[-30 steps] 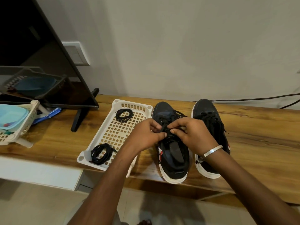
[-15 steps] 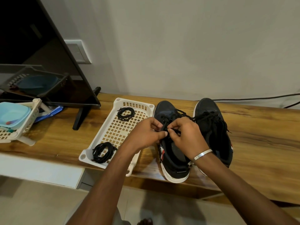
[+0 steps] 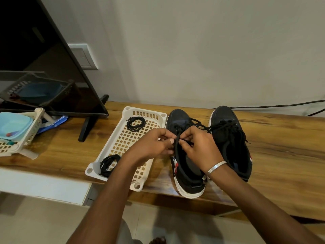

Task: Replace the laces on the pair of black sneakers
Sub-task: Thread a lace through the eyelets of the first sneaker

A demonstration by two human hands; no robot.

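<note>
Both hands worked over the left sneaker (image 3: 184,166), which lay on the wooden desk (image 3: 281,148) with its long axis running from the near edge toward the wall, toe away from the person. The left hand (image 3: 154,145) and the right hand (image 3: 200,148) each pinched the old black lace (image 3: 176,138) at the upper eyelets, meeting over the tongue. The right sneaker (image 3: 230,138) stood just beside it, laced. Two coiled black laces (image 3: 136,122) (image 3: 109,164) waited in the white basket (image 3: 146,113), nearer the left hand; freeing the lace probably called for pulling across the shoe.
</note>
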